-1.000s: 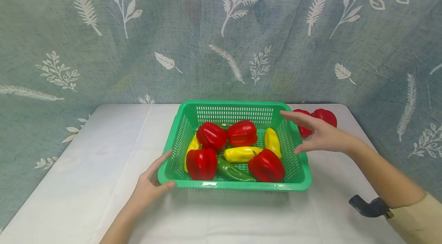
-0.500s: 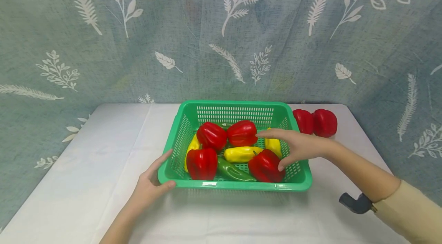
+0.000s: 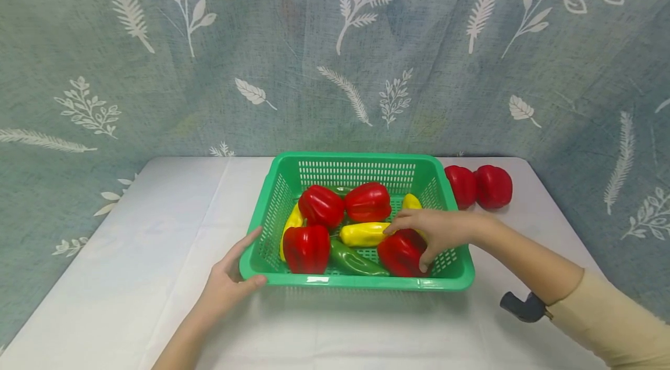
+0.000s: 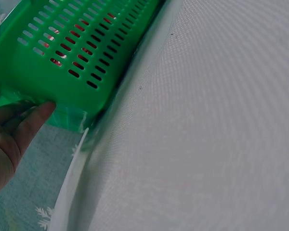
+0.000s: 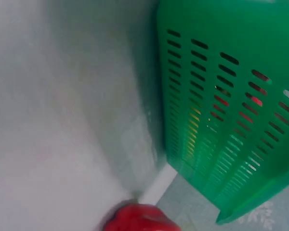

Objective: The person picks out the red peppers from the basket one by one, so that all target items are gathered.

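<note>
A green plastic basket (image 3: 356, 281) holds several red bell peppers, yellow peppers and green peppers. My right hand (image 3: 442, 227) reaches over its right rim and grips the front-right red bell pepper (image 3: 398, 256), fingers over the top and thumb at the near side. A yellow pepper (image 3: 362, 234) lies right beside those fingertips; another yellow pepper (image 3: 411, 202) is partly hidden behind the hand. At the front-left corner, my left hand (image 3: 222, 288) touches the basket with fingers extended along the side and thumb at the front rim. The left wrist view shows fingertips (image 4: 43, 113) against the green wall.
Two red bell peppers (image 3: 494, 187) sit on the white-covered table (image 3: 335, 329), just outside the basket's back-right corner. A blue-grey curtain (image 3: 293, 67) with white leaf prints hangs behind. Inside the basket are also a green pepper (image 3: 356, 259) and more red bell peppers (image 3: 306, 249).
My right hand has moved from above the basket's right rim leftward and down into it, closing round the front-right red bell pepper. The left hand and basket have stayed put.
</note>
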`<state>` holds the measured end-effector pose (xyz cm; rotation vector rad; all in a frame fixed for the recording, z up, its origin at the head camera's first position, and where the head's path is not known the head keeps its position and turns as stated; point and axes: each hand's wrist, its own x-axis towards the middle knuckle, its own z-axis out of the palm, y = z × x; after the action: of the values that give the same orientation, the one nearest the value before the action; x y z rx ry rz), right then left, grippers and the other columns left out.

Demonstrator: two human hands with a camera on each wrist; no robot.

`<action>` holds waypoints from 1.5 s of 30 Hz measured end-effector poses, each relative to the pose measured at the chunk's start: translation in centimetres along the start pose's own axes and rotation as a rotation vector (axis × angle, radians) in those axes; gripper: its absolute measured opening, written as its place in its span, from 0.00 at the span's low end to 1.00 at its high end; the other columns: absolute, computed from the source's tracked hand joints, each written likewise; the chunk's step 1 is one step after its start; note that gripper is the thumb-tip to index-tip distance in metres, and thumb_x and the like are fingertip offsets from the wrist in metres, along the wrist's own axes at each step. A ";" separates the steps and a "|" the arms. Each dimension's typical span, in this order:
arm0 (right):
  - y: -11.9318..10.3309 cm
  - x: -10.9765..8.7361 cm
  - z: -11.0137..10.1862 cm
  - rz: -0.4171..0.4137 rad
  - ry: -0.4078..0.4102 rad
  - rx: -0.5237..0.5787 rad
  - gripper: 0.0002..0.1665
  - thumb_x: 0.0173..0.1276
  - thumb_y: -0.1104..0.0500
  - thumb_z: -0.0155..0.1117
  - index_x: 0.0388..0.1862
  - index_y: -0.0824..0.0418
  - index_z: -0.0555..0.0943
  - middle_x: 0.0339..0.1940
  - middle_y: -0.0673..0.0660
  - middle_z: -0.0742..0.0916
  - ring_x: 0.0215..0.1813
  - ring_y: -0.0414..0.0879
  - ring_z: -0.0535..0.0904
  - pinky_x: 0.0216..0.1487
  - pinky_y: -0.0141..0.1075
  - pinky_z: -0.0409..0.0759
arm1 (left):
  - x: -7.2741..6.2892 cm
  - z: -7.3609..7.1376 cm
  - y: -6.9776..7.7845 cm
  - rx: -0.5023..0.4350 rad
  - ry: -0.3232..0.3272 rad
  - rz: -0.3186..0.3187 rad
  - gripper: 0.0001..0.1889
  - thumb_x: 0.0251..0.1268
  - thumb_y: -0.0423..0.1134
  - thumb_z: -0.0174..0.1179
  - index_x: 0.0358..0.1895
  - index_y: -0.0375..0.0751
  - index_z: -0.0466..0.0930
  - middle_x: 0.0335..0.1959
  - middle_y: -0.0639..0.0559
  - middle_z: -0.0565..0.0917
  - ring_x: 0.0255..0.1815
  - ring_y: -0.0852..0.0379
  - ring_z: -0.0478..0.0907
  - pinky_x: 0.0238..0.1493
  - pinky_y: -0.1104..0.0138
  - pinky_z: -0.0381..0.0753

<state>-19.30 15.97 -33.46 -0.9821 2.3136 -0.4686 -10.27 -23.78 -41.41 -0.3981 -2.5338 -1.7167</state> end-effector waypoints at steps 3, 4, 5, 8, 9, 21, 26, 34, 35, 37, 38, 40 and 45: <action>0.0 -0.1 0.3 0.089 -0.033 0.000 0.49 0.41 0.60 0.81 0.64 0.45 0.69 0.58 0.48 0.73 0.60 0.49 0.69 0.45 0.41 0.84 | 0.1 0.1 0.0 0.006 -0.003 0.010 0.42 0.52 0.27 0.66 0.72 0.51 0.59 0.70 0.65 0.62 0.68 0.79 0.53 0.61 0.85 0.59; 0.0 -0.1 0.5 0.115 -0.041 -0.004 0.50 0.40 0.60 0.81 0.64 0.44 0.68 0.58 0.47 0.72 0.60 0.49 0.69 0.44 0.41 0.84 | 0.1 0.1 0.0 0.006 -0.005 0.012 0.42 0.52 0.27 0.66 0.72 0.51 0.59 0.71 0.65 0.62 0.68 0.79 0.53 0.61 0.85 0.58; 0.0 0.0 0.6 0.126 -0.044 -0.011 0.52 0.39 0.60 0.82 0.64 0.44 0.67 0.57 0.47 0.72 0.59 0.49 0.69 0.44 0.41 0.84 | 0.1 0.1 0.0 -0.001 -0.009 0.014 0.42 0.52 0.27 0.66 0.72 0.51 0.59 0.71 0.65 0.62 0.68 0.78 0.53 0.61 0.85 0.58; 0.1 0.1 1.0 0.105 -0.016 -0.020 0.53 0.40 0.58 0.82 0.65 0.45 0.64 0.57 0.46 0.72 0.59 0.48 0.70 0.44 0.40 0.84 | 0.1 0.2 0.0 -0.012 -0.012 0.007 0.42 0.53 0.27 0.65 0.72 0.51 0.59 0.71 0.65 0.61 0.68 0.78 0.53 0.61 0.85 0.59; 0.2 0.2 1.2 0.083 0.005 -0.022 0.53 0.40 0.57 0.82 0.66 0.47 0.64 0.58 0.46 0.73 0.59 0.48 0.70 0.45 0.40 0.84 | 0.1 0.2 0.0 -0.004 -0.009 0.004 0.42 0.53 0.27 0.65 0.72 0.51 0.59 0.71 0.66 0.61 0.68 0.79 0.53 0.61 0.85 0.59; 0.4 1.0 1.9 -0.030 0.073 -0.062 0.59 0.50 0.58 0.76 0.76 0.56 0.52 0.76 0.54 0.59 0.69 0.53 0.63 0.54 0.44 0.80 | 0.0 0.1 0.1 0.047 0.001 -0.001 0.42 0.53 0.28 0.66 0.72 0.51 0.59 0.71 0.66 0.62 0.68 0.80 0.52 0.60 0.86 0.57; 0.4 1.1 2.2 -0.111 0.094 -0.134 0.58 0.53 0.58 0.73 0.77 0.55 0.49 0.78 0.56 0.53 0.74 0.54 0.55 0.58 0.43 0.78 | 0.1 0.1 0.1 0.055 0.004 0.008 0.42 0.52 0.28 0.66 0.72 0.51 0.59 0.71 0.66 0.62 0.68 0.79 0.52 0.60 0.86 0.57; 0.5 1.4 2.1 -0.106 0.145 -0.151 0.55 0.50 0.58 0.76 0.74 0.50 0.58 0.76 0.57 0.59 0.72 0.54 0.58 0.55 0.44 0.79 | 0.0 0.1 0.0 0.036 0.003 0.008 0.42 0.53 0.27 0.65 0.72 0.49 0.59 0.70 0.68 0.61 0.67 0.80 0.52 0.60 0.85 0.59; 0.5 1.5 2.1 -0.093 0.149 -0.144 0.55 0.49 0.58 0.77 0.74 0.50 0.58 0.75 0.57 0.60 0.71 0.54 0.59 0.55 0.44 0.80 | 0.0 0.1 -0.1 0.030 -0.001 0.004 0.42 0.53 0.27 0.65 0.72 0.49 0.58 0.71 0.67 0.61 0.67 0.80 0.53 0.60 0.84 0.60; 0.5 1.6 2.1 -0.079 0.165 -0.137 0.55 0.48 0.59 0.78 0.73 0.50 0.60 0.73 0.56 0.62 0.69 0.54 0.61 0.53 0.44 0.81 | 0.1 0.2 -0.1 0.019 -0.009 -0.001 0.42 0.54 0.27 0.64 0.72 0.51 0.58 0.72 0.63 0.60 0.67 0.80 0.53 0.59 0.83 0.62; 0.6 1.6 2.1 -0.077 0.175 -0.135 0.54 0.48 0.59 0.78 0.73 0.50 0.60 0.72 0.56 0.64 0.68 0.53 0.63 0.52 0.43 0.81 | 0.1 0.2 0.0 0.015 -0.012 -0.006 0.42 0.54 0.27 0.64 0.73 0.52 0.57 0.72 0.63 0.60 0.67 0.80 0.53 0.59 0.83 0.63; 0.7 1.7 2.1 -0.087 0.196 -0.132 0.53 0.47 0.59 0.78 0.71 0.51 0.62 0.70 0.56 0.66 0.66 0.53 0.65 0.51 0.42 0.82 | 0.1 0.2 0.0 0.008 -0.016 -0.011 0.42 0.55 0.27 0.64 0.73 0.53 0.57 0.72 0.61 0.59 0.66 0.80 0.53 0.58 0.82 0.64; 1.0 1.8 2.1 -0.115 0.233 -0.100 0.53 0.43 0.59 0.80 0.68 0.53 0.63 0.64 0.53 0.70 0.62 0.49 0.68 0.49 0.39 0.82 | 0.1 0.2 0.1 0.000 -0.016 -0.007 0.42 0.54 0.27 0.64 0.73 0.51 0.57 0.73 0.56 0.59 0.67 0.80 0.53 0.59 0.82 0.63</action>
<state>-19.52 15.14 -36.32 -1.1683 2.5167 -0.5431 -10.37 -23.59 -41.38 -0.4047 -2.5496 -1.7224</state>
